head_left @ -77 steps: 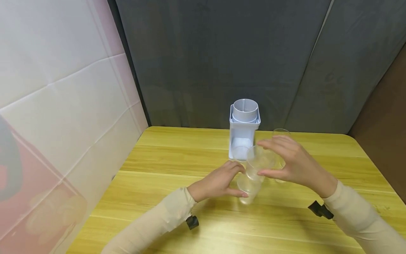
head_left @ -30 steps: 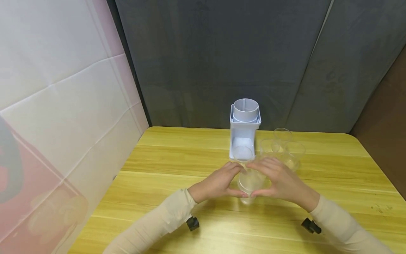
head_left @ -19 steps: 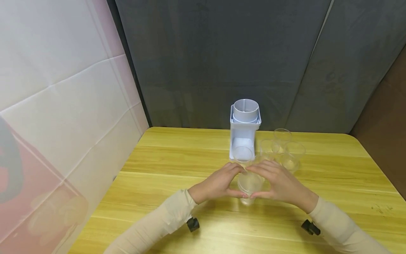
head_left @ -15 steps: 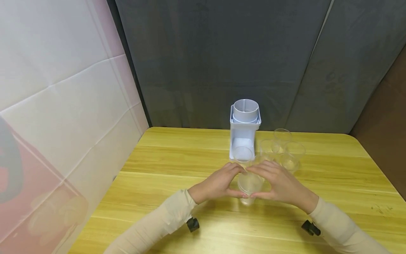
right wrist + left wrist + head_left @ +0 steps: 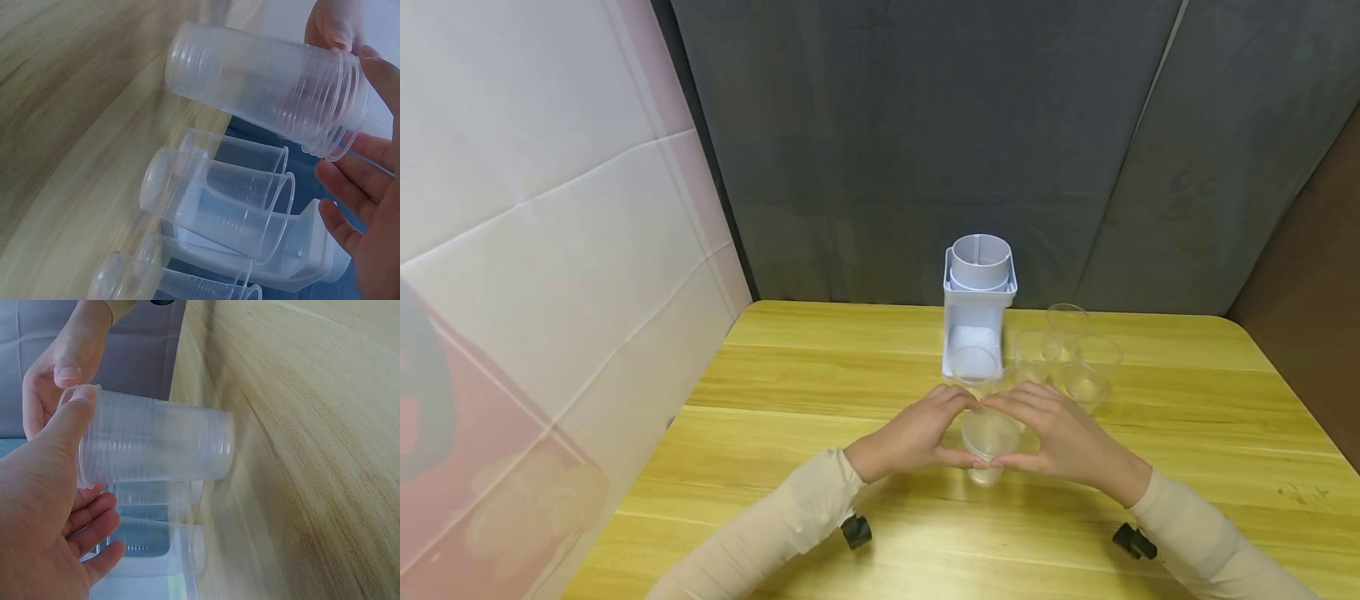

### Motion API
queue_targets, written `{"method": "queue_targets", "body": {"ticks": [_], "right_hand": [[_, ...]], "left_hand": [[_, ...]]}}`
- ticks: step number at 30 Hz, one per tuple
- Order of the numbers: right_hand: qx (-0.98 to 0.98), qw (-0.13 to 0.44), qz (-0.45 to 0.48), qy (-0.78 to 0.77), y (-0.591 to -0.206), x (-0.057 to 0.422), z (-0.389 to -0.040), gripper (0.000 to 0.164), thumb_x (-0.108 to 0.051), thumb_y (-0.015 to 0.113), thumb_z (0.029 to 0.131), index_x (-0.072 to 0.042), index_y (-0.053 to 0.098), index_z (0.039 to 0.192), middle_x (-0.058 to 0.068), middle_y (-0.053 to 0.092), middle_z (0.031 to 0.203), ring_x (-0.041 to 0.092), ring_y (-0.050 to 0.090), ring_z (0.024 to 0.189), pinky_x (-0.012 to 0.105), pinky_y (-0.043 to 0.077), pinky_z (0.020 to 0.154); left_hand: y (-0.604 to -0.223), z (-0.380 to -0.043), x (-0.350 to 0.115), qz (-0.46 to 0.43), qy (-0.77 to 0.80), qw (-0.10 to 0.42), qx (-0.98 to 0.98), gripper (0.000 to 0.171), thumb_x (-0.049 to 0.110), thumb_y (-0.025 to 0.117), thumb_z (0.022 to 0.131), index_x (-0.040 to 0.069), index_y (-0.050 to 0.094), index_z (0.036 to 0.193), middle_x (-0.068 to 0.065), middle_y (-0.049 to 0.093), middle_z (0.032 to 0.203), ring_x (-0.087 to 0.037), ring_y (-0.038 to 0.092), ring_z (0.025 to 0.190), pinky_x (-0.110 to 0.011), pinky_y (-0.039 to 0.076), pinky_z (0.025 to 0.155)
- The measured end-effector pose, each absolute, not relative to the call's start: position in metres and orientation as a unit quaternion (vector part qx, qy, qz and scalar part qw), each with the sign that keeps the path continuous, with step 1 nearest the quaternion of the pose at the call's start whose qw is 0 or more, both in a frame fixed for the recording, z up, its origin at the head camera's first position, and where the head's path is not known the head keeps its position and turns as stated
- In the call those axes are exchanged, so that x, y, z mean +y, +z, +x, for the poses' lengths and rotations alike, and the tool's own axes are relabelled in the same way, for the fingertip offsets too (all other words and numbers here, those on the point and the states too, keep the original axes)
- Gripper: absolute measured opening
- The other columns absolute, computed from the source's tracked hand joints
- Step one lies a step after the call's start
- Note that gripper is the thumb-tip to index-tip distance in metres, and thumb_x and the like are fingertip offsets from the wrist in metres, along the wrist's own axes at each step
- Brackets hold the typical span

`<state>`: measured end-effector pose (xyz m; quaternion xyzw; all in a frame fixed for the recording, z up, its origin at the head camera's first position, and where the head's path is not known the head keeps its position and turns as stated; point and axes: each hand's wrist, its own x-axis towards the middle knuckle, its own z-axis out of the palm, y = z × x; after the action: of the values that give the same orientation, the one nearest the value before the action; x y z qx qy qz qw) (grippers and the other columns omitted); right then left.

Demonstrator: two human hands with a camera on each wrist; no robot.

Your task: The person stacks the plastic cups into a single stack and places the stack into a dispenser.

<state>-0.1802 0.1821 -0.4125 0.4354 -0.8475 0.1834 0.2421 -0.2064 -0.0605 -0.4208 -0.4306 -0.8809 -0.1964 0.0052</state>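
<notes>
A nested stack of clear plastic cups (image 5: pixel 991 432) stands upright on the table, between my two hands. My left hand (image 5: pixel 917 433) curves round its left side, thumb on the rim in the left wrist view. Round the right side curls my right hand (image 5: pixel 1067 437), with thumb and fingers at the rims of the stack (image 5: pixel 250 84). In the head view both thumbs meet at the front and the forefingers nearly meet at the back. Several single clear cups (image 5: pixel 215 203) stand behind and to the right of the stack.
A pale blue-white plastic holder (image 5: pixel 973 312) with a round tube on top stands at the back of the wooden table (image 5: pixel 820 358). One clear cup (image 5: pixel 976 367) stands in front of its base. A dark curtain (image 5: pixel 887 150) hangs behind the table.
My right hand has brought a cup from the right down onto the stack and now holds the rim beside my left hand. Over the last half second both hands stay nearly still.
</notes>
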Motion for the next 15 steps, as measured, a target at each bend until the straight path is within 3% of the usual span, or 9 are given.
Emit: {"method": "queue_targets", "body": {"ticks": [15], "right_hand": [[-0.847,0.243,0.434,0.189,-0.4156,0.1816,-0.1803,0.066,-0.054,0.079,0.075,-0.013,0.066,0.125,-0.002,0.072,0.119,0.016,0.065,0.105,0.042,0.055,0.088]], "left_hand": [[-0.4214,-0.2067,-0.0608,-0.429,-0.203,0.000,-0.880,0.071,0.052,0.075,0.082,0.012,0.051,0.136,-0.001,0.054,0.136,-0.015,0.050,0.129,-0.028,0.045,0.111]]}}
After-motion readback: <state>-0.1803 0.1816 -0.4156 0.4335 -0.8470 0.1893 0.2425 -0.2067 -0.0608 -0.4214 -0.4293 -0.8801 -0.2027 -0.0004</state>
